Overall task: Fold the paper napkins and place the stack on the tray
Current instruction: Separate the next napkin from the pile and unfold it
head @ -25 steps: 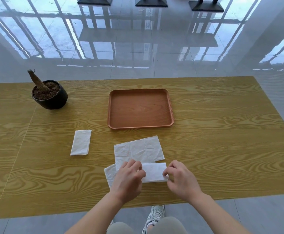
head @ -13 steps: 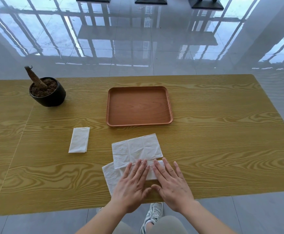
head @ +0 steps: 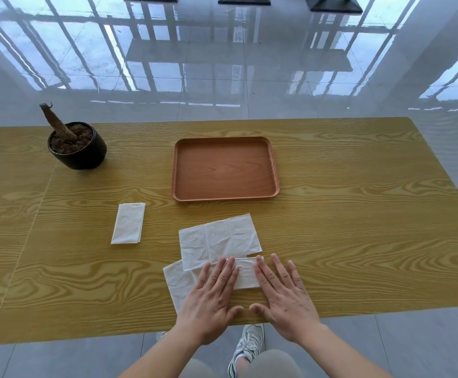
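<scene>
Both my hands lie flat, palms down, near the table's front edge. My left hand point(head: 213, 296) and my right hand point(head: 282, 293) press on a folded white napkin point(head: 245, 272), which shows between them. Under it lies an unfolded napkin point(head: 177, 281), partly covered by my left hand. Another unfolded napkin point(head: 219, 240) lies just beyond my fingertips and overlaps that sheet. One folded napkin point(head: 128, 222) rests apart to the left. The brown wooden tray point(head: 274, 170) sits at the table's middle with nothing in it.
A black pot point(head: 86, 156) of soil with a wooden stump stands at the back left of the yellow wooden table point(head: 358, 227). My shoes and knees show below the table's front edge. Glossy tiled floor lies beyond.
My hands went from pinching the ends of the folded napkin to lying flat on it, fingers spread. In the last half second my right hand slid a little to the right.
</scene>
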The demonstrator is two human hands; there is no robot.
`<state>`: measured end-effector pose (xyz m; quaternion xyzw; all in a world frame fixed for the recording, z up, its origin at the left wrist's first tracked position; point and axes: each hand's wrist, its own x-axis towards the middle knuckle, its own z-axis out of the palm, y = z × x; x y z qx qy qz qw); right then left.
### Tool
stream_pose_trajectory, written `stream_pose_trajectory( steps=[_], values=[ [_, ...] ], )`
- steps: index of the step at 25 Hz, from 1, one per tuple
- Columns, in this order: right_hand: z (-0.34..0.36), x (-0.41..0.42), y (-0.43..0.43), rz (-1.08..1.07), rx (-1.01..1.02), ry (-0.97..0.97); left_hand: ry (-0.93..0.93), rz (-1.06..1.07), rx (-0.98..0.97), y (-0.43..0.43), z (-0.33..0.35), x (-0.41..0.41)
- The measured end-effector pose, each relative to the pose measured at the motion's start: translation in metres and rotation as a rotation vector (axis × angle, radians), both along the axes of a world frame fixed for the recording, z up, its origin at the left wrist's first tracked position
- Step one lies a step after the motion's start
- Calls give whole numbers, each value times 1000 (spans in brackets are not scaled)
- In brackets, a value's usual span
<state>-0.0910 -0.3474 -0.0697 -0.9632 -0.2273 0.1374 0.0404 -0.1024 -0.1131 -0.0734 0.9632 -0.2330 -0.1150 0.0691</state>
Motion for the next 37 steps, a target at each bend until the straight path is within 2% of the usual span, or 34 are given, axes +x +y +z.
stream_pose_trajectory(
  steps=[4,8,12,18,21,26,33,37],
  values=[
    [1,3,-8,-35,68,-46,-65,30,-53,-5,4,3],
    [5,12,10,-167,224,-125,-165,263,-156,-8,13,16],
    [2,12,10,-205,269,-158,-120,351,-77,-11,18,22],
    [5,17,-1,-273,389,-175,-128,513,-189,-15,25,23],
    [15,35,11,-304,383,-218,-25,583,-204,-16,32,30],
    [28,57,17,-186,234,-122,51,632,-261,-16,29,34],
    [38,70,23,-193,243,-15,83,659,-296,-18,30,37],
    [44,69,22,-205,322,42,85,658,-323,-17,31,39]
  ],
)
